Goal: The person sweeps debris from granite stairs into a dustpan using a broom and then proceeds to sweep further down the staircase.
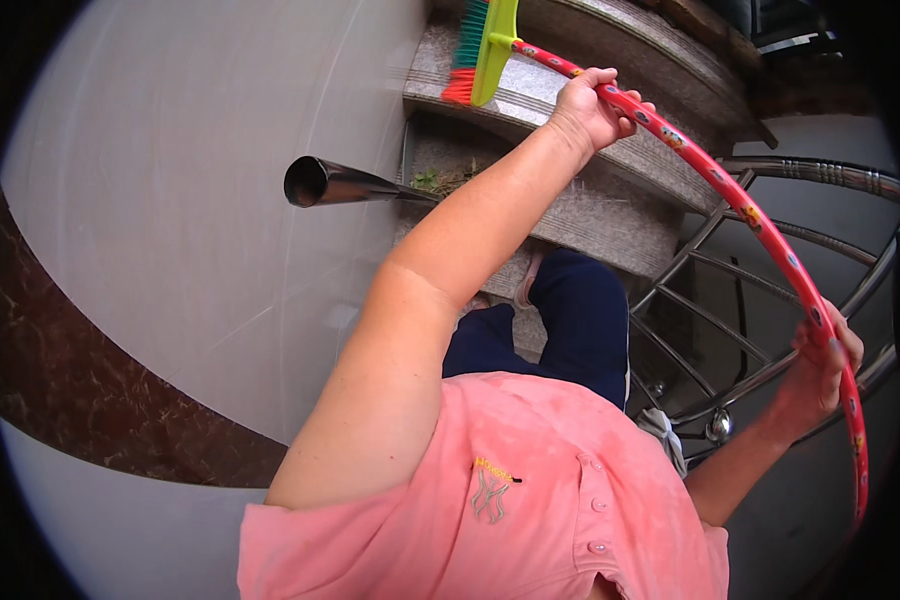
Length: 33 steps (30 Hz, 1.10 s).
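Both my hands hold a broom whose red handle (715,175) has small coloured pictures and looks bent by the lens. My left hand (598,108) is wrapped round the handle close to the head, with the arm stretched across the view. Farther down the handle, at the right, my right hand (828,362) is closed round it. The yellow-green broom head (497,55), with teal and red bristles (466,65), is over a stair step (440,65) near the wall. Below it, a shiny metal tube (345,184) with an open end rises beside green plant scraps (428,181).
Grey stone stairs (620,215) climb ahead of me. A pale tiled wall (200,200) with a dark marbled band (100,370) borders them on the left. On the right stands a shiny metal railing (820,172), partly behind the broom handle. My legs (580,310) are on the steps.
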Available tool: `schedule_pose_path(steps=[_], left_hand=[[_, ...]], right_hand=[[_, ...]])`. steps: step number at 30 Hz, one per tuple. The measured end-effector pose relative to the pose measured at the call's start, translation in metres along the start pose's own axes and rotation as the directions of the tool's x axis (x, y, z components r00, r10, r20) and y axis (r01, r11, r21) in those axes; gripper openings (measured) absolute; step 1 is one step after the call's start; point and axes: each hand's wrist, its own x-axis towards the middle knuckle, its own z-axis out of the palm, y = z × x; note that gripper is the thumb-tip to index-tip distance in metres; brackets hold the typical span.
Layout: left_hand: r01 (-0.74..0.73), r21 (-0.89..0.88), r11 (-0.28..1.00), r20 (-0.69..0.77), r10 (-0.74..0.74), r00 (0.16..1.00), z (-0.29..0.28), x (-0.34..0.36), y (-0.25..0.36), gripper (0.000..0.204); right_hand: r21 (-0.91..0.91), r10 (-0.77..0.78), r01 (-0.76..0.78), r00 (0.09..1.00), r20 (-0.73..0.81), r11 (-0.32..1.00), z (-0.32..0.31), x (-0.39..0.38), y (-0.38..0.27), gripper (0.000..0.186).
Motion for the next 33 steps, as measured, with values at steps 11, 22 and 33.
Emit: schedule_pose_path(steps=[11, 22, 33], left_hand=[[-0.037, -0.085, 0.996, 0.153, 0.05, 0.987, 0.017, -0.004, 0.029, 0.021], [-0.102, -0.089, 0.991, 0.179, 0.116, 0.977, -0.006, -0.019, 0.029, 0.019], [0.182, -0.19, 0.965, 0.354, -0.106, 0.929, 0.074, -0.075, -0.08, 0.046]], right_hand=[[0.038, -0.061, 0.063, 0.997, -0.042, 0.997, 0.011, 0.023, 0.003, 0.04], [0.178, 0.054, -0.06, 0.998, 0.038, 0.982, 0.024, -0.013, 0.022, 0.045], [0.027, -0.19, 0.189, 0.956, 0.222, 0.982, 0.109, 0.044, 0.011, 0.061]])
